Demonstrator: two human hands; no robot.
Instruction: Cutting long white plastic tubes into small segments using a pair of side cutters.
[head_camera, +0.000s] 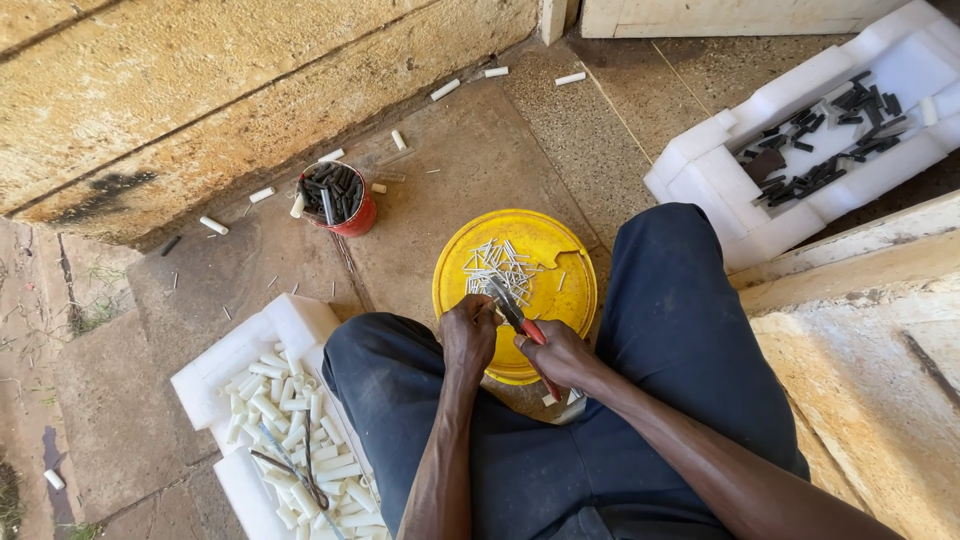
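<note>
1. Rough concrete floor (480, 160) runs up to a worn yellowish wall (200, 90), and the person sits on it with knees apart in dark blue trousers (680, 310).
2. Between the knees sits a yellow bucket lid (545, 250), chipped at its far edge, with a heap of thin white strips (500, 265) on top.
3. Over the lid's near edge, the right hand (560, 355) has its fingers closed around red-handled pliers (520, 320), whose tip points toward the strips.
4. Just beside it, the left hand (468, 335) is curled shut at the tool's tip; what it pinches is too small to tell.
5. To the left, a white foam tray (300, 320) holds many short white tubes (275, 405) and some wire.
6. A second white foam tray (760, 230) at upper right holds small dark pieces (820, 140).
7. Near the wall stands a red tin (360, 218) full of dark sticks (335, 188).
8. Loose white tubes lie scattered on the floor around it.
</note>
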